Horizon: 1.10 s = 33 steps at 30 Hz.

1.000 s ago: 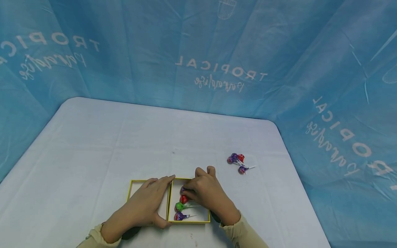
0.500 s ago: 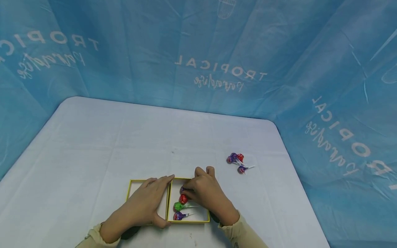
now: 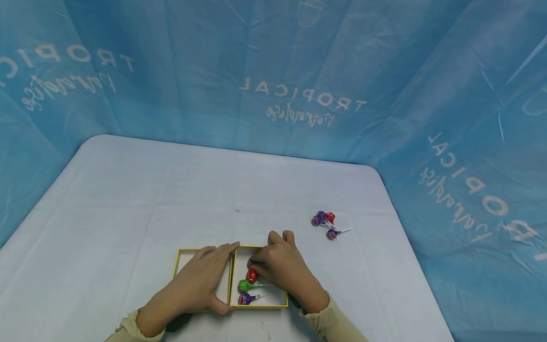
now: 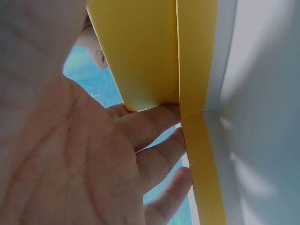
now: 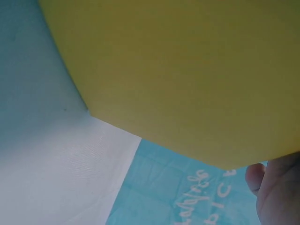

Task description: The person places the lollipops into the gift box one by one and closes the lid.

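Observation:
In the head view, a white-lined box with yellow edges [image 3: 259, 307] lies on the table, with a matching yellow-edged tray [image 3: 176, 264] against its left side. My left hand [image 3: 201, 280] spans the seam between them, fingertips at the far edge and thumb at the near edge, holding the box. My right hand [image 3: 279, 261] reaches into the box and pinches a purple-wrapped lollipop [image 3: 250, 262], mostly hidden by the fingers. Below it lie a red lollipop [image 3: 251, 276], a green lollipop [image 3: 245, 286] and another purple lollipop [image 3: 245, 299], the latter two with sticks pointing right.
Several loose lollipops [image 3: 324, 218], purple and red, lie on the white table [image 3: 128, 199] beyond the box to the right. A blue printed curtain [image 3: 205, 71] stands behind the table and along its sides.
The red lollipop has come further out from under my right fingers, so its round head shows more. Both hands stay almost in place.

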Each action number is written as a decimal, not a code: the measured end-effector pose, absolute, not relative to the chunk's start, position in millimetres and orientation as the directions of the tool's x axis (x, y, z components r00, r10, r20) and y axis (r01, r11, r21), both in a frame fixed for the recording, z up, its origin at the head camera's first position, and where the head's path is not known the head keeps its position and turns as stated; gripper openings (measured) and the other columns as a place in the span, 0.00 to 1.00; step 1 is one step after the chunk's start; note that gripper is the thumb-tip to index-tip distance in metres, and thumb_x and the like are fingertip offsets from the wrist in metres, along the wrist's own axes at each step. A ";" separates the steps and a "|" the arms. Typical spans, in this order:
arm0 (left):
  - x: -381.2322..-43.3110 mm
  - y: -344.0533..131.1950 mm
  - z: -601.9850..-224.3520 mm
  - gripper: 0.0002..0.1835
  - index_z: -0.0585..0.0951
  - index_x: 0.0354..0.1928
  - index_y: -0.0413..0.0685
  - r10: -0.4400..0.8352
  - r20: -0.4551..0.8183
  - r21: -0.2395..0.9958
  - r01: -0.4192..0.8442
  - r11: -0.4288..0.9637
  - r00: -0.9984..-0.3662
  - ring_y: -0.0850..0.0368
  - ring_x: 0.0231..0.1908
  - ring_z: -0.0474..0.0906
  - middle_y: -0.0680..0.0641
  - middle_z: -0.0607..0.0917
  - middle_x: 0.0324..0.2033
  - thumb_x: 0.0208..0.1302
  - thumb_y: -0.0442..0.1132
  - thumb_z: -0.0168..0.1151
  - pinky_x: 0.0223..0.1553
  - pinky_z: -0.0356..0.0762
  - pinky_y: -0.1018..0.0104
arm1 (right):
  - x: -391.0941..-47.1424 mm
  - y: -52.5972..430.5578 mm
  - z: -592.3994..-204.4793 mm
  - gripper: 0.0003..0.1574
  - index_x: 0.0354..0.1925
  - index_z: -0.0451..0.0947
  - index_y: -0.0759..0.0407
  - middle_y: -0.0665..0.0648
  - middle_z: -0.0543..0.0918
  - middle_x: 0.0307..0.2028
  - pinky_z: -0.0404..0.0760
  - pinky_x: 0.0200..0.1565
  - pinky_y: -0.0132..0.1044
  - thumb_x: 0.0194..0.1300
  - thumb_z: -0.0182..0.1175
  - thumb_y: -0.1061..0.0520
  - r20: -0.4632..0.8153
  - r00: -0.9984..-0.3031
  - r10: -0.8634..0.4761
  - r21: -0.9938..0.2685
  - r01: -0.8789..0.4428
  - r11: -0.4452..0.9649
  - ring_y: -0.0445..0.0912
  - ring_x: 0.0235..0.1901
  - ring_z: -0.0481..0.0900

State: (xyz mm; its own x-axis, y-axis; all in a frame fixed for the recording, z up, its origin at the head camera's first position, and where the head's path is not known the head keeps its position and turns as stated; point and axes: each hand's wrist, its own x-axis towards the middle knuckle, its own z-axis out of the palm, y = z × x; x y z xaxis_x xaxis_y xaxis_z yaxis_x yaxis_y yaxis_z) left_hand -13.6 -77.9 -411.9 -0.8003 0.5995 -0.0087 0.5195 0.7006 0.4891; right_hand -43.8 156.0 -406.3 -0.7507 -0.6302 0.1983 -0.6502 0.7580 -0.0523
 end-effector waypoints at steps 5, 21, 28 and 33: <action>-13.3 -77.6 -411.4 0.70 0.56 0.77 0.40 0.601 -0.001 0.476 0.528 0.703 -0.799 0.49 0.68 0.70 0.42 0.73 0.69 0.35 0.69 0.77 0.69 0.65 0.47 | -43.1 156.7 -405.1 0.07 0.32 0.90 0.36 0.33 0.87 0.27 0.54 0.41 0.44 0.59 0.71 0.39 0.195 -0.749 -0.633 -0.044 -0.652 0.757 0.40 0.30 0.59; -12.3 -76.9 -410.6 0.69 0.57 0.76 0.39 0.603 0.009 0.462 0.538 0.705 -0.798 0.50 0.68 0.70 0.43 0.73 0.68 0.36 0.69 0.76 0.68 0.66 0.48 | -42.2 159.6 -396.6 0.05 0.33 0.90 0.38 0.34 0.85 0.26 0.54 0.41 0.44 0.57 0.74 0.43 0.252 -0.714 -0.653 -0.085 -0.688 0.720 0.38 0.30 0.62; -13.7 -76.2 -411.9 0.70 0.57 0.76 0.39 0.600 0.013 0.466 0.536 0.704 -0.800 0.50 0.68 0.70 0.42 0.74 0.67 0.34 0.69 0.77 0.68 0.66 0.48 | -45.7 168.5 -389.6 0.09 0.36 0.91 0.39 0.35 0.88 0.30 0.51 0.40 0.45 0.53 0.77 0.48 0.324 -0.692 -0.645 -0.128 -0.708 0.695 0.38 0.31 0.63; -13.8 -76.7 -414.0 0.70 0.56 0.76 0.40 0.593 0.002 0.461 0.527 0.714 -0.805 0.50 0.68 0.71 0.42 0.73 0.68 0.33 0.69 0.77 0.68 0.65 0.48 | -47.1 178.1 -388.2 0.10 0.37 0.92 0.40 0.36 0.89 0.32 0.51 0.40 0.46 0.52 0.78 0.49 0.380 -0.693 -0.613 -0.160 -0.702 0.694 0.38 0.31 0.64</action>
State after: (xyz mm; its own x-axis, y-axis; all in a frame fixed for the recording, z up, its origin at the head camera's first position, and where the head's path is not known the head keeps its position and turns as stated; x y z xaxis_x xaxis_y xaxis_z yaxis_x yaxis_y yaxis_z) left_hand -13.8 -76.7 -414.0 -0.8052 0.5931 0.0015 0.5267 0.7139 0.4615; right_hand -47.1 178.1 -388.2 -0.6929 -0.6130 0.3795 -0.7018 0.6941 -0.1602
